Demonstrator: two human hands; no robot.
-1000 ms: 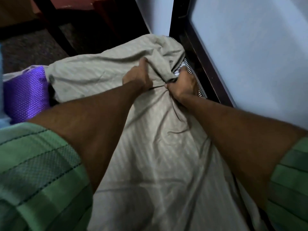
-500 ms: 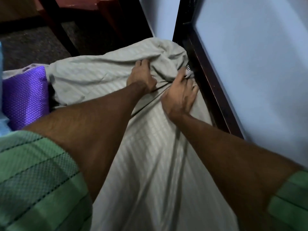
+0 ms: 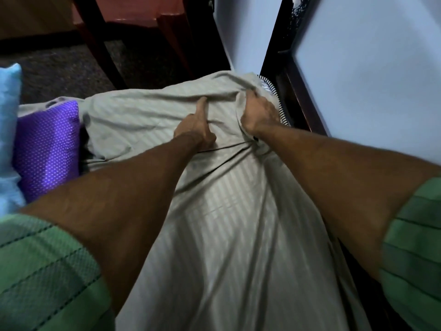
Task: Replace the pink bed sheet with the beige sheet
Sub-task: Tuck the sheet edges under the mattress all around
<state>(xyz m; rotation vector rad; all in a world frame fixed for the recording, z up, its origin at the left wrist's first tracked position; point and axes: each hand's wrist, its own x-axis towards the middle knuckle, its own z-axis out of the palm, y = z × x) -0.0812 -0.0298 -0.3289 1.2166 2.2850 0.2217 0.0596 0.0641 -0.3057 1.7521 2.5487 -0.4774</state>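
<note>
The beige striped sheet (image 3: 224, 211) covers the mattress from the near edge up to its far corner. My right hand (image 3: 259, 114) grips a bunched fold of the sheet at that corner, beside the dark bed frame. My left hand (image 3: 196, 129) lies on the sheet just left of it, one finger stretched forward and pressing the cloth, the other fingers curled under. A strip of black-and-white striped mattress edge (image 3: 276, 101) shows past the right hand. No pink sheet is in view.
A dark wooden bed frame (image 3: 296, 91) runs along the pale wall (image 3: 370, 80) on the right. A purple dotted pillow (image 3: 46, 144) and a light blue pillow (image 3: 9, 139) lie at the left. Dark chair legs (image 3: 95, 41) stand on the floor beyond the bed.
My right hand has gone from lying flat on the sheet to gripping a fold at the corner. My left hand has slid a little nearer and now points one finger forward.
</note>
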